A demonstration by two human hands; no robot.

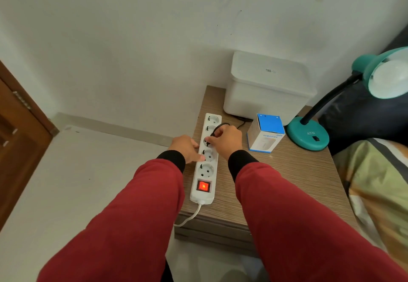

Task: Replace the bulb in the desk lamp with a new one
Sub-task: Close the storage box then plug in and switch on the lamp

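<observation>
Here, my right hand (pixel 225 141) is pinched around a black plug (pixel 208 142) at the middle socket of the white power strip (pixel 204 171), while my left hand (pixel 186 150) lies flat, fingers pressing the strip's left edge. The teal desk lamp (pixel 308 135) stands far right on the wooden table (pixel 287 178), its bulb (pixel 390 76) sitting in the shade, and a small humidifier box (pixel 266 135) stands just left of its base.

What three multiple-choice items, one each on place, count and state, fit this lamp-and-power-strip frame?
1. The blue-topped box stands:
A. between power strip and lamp base
B. on the floor
C. atop the white bin

2. Sockets on the power strip:
A. three
B. five
C. eight

3. The strip's switch is:
A. dark
B. lit red
C. covered by a hand

Key: A, the box sits left of the lamp base; B, five sockets in a row; B, the switch glows red.
</observation>
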